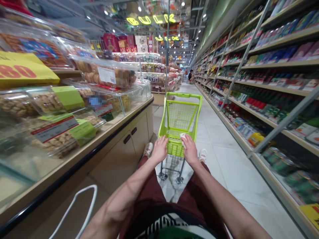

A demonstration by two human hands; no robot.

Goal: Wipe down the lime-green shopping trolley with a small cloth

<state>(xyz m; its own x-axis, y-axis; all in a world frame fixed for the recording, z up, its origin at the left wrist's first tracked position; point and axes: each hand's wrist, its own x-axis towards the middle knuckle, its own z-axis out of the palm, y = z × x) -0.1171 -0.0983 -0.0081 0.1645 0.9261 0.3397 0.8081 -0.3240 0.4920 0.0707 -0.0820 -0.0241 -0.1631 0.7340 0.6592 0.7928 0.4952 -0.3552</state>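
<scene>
A lime-green plastic shopping cart [183,95] on grey legs with small wheels stands right in front of me, and its basket holds nothing that I can see. My left hand [160,148] is at the near left corner of the basket, fingers bent over the edge. At the near right corner, my right hand [189,150] is closed on a crumpled white tissue [183,136], which lies between its fingers and the cart. The undersides of both hands are hidden.
A display counter [129,127] with clear boxes of nuts [59,144] and cookies [92,71] runs along my left. Tall stocked shelves [276,89] line the right. Tiled floor [214,132] leads down the aisle, where a person [190,76] is far off.
</scene>
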